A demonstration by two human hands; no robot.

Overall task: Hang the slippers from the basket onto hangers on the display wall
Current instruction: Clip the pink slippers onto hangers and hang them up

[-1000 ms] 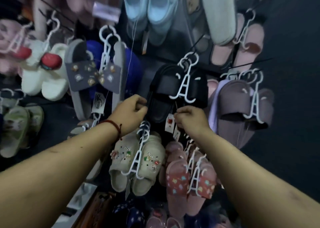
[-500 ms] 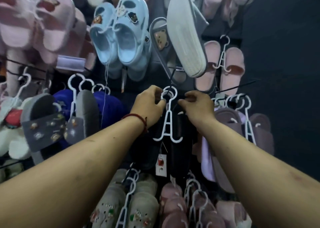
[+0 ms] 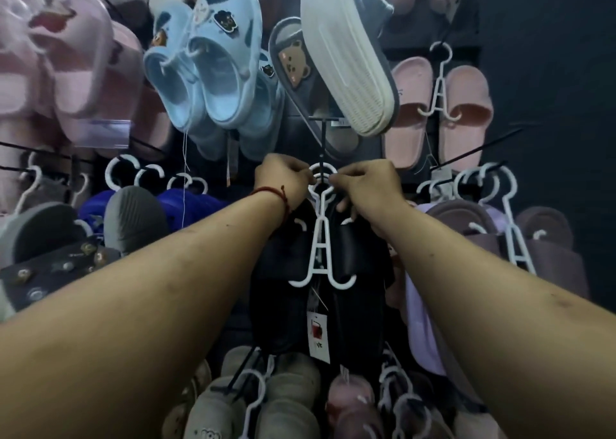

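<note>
A pair of black slippers [image 3: 290, 292] hangs on a white plastic hanger [image 3: 322, 248] at the centre of the display wall, with a white price tag [image 3: 318, 337] below. My left hand [image 3: 283, 180] pinches the left side of the hanger's top loop. My right hand [image 3: 366, 185] pinches the loop's right side. The loop sits at a black wall peg [image 3: 321, 145]. The basket is out of view.
Light blue clogs [image 3: 213, 72] and a grey bear slipper [image 3: 293, 62] with a white upturned sole [image 3: 346, 52] hang just above. Pink slides [image 3: 443, 105] at upper right, mauve slippers [image 3: 473, 235] to the right, blue and grey ones [image 3: 133, 218] left, beige and pink pairs below.
Both hands rose from the slippers' lower part to the hanger's top loop, and now pinch it at the peg. The view tilted upward.
</note>
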